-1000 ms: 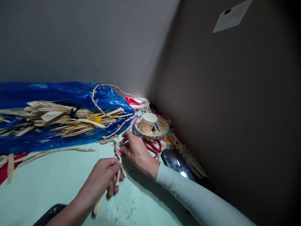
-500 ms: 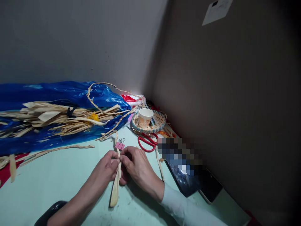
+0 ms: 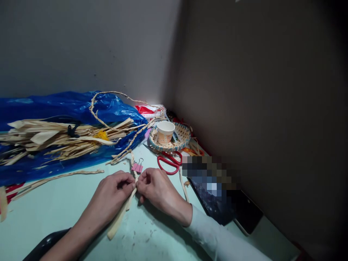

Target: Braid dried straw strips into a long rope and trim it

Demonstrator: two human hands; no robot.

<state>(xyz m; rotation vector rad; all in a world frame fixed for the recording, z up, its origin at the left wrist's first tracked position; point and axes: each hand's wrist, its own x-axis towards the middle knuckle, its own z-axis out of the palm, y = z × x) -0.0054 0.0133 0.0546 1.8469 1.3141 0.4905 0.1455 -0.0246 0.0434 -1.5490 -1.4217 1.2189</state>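
Observation:
Pale dried plant-fibre strips (image 3: pixel 119 219) run from between my hands toward me, their loose ends fanned out over the table. My left hand (image 3: pixel 115 192) pinches the strips from the left with curled fingers. From the other side my right hand (image 3: pixel 156 191) pinches them too, its fingertips touching or almost touching the left ones. Just beyond my fingers, a pink binder clip (image 3: pixel 137 167) grips the twisted upper part of the strips. The exact crossing of the strips is hidden by my fingertips.
A blue plastic bag (image 3: pixel 54 102) with a strip bundle (image 3: pixel 54 134) lies back left. Red-handled scissors (image 3: pixel 169 163) rest before a woven basket (image 3: pixel 185 136) holding a paper cup (image 3: pixel 165 133). A dark-screened device (image 3: pixel 209 206) lies right. Two walls close off the back and right.
The strips' loose ends have swung left and spread apart. My left hand has shifted slightly left, with its fingers curled more. The camera view has turned slightly.

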